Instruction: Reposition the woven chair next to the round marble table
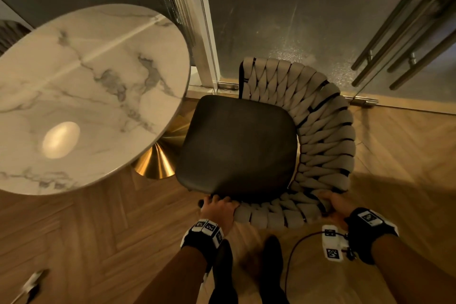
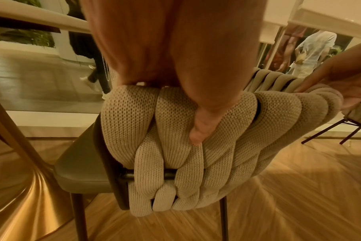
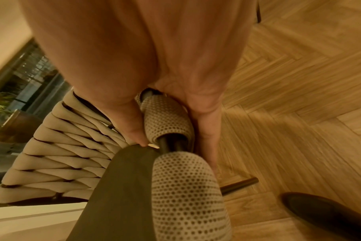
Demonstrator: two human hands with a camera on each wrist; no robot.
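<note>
The woven chair (image 1: 318, 136) has a dark seat cushion (image 1: 237, 145) and a curved back of thick beige knitted straps. It stands just right of the round marble table (image 1: 86, 91), its seat edge close to the table's gold pedestal base (image 1: 155, 163). My left hand (image 1: 218, 207) grips the near left end of the woven back, fingers over the top, thumb on the outer straps (image 2: 198, 130). My right hand (image 1: 335, 205) grips the woven rim further right, thumb inside and fingers outside around a strap (image 3: 167, 120).
A glass wall with white frames (image 1: 207, 39) and steel door handles (image 1: 404, 52) runs close behind the chair. Herringbone wood floor (image 1: 86, 229) spreads around. My dark shoes (image 1: 246, 271) stand just behind the chair, a red cable (image 1: 293, 254) hanging by them. Another chair's legs (image 2: 328, 132) show at right.
</note>
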